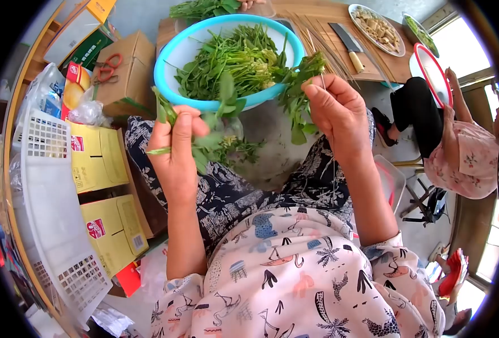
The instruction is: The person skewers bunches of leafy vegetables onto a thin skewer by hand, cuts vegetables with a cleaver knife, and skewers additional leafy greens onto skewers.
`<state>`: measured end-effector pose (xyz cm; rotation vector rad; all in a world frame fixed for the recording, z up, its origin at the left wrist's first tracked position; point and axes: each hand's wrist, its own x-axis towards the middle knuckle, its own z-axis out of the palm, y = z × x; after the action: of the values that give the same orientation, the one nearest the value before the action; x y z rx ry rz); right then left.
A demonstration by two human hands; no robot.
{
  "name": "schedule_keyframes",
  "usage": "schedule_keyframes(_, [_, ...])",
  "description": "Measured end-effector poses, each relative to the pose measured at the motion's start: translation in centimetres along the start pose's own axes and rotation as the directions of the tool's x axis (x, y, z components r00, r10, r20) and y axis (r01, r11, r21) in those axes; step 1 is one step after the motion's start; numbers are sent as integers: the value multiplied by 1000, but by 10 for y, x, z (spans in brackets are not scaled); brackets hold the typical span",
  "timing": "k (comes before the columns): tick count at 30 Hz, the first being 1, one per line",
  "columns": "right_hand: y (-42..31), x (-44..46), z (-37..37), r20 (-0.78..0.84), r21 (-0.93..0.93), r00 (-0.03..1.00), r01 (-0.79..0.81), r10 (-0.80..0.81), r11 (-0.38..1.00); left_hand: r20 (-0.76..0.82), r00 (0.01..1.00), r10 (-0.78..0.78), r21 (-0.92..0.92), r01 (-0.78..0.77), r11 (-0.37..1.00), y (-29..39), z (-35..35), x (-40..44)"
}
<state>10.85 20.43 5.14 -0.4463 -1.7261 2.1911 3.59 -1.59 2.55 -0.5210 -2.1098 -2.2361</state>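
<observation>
A white basin with a turquoise rim [165,59] holds a heap of leafy green stems [227,62]. In front of its left side, my left hand [176,146] pinches a few green leaves and stems [162,110], partly blurred. By the basin's right edge, my right hand [339,110] is closed on a bunch of greens [297,104] that hangs down from the fingertips. Something thin, like a stem or thread, trails below this hand. Loose greens [241,149] lie lower down, between my knees.
Behind the basin, a wooden table [294,8] bears thin sticks, a knife [348,45] and a plate of food pieces [376,28]. Cardboard boxes [100,158], red scissors [109,66] and a white plastic rack [52,186] stand left. Another person [460,146] sits right.
</observation>
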Motion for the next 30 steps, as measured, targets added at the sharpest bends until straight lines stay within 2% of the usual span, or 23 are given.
schedule_keyframes(1, [1,-1,4,38,12,999,-16,16,1000,1,997,-78,-203,76,976,0,5,-3])
schedule_keyframes(2, [3,-2,8,77,25,997,-32,30,999,4,990,-138,-236,135,962,3,10,-4])
schedule_keyframes(4, [6,-6,18,145,50,987,-81,73,995,144,958,-248,-265,279,923,4,21,-9])
schedule_keyframes(6, [11,-8,25,203,61,977,-86,72,994,134,971,-197,-164,218,962,-2,34,-14])
schedule_keyframes(9, [14,-11,29,255,81,965,-78,55,994,140,968,-209,-258,239,936,-2,45,-13])
schedule_keyframes(14, [19,-13,31,238,35,971,-20,11,999,224,901,-371,-276,423,863,-7,41,-11])
schedule_keyframes(16, [15,-15,28,226,-89,973,-18,38,996,195,896,-399,-286,441,851,-8,33,-9])
schedule_keyframes(17, [14,-17,26,229,-86,973,-18,38,996,166,890,-425,-297,456,839,-8,29,-7])
schedule_keyframes(19, [11,-21,20,256,-231,963,-18,78,973,127,909,-397,-317,417,852,-14,19,-3])
schedule_keyframes(23, [7,-34,15,328,-333,923,-83,199,939,130,894,-428,-322,446,835,-17,4,2])
schedule_keyframes(26, [3,-41,15,375,-432,900,-44,224,901,189,889,-418,-355,458,815,-20,3,3])
schedule_keyframes(30, [4,-44,13,399,-442,884,-48,244,896,168,879,-445,-416,473,777,-17,8,4])
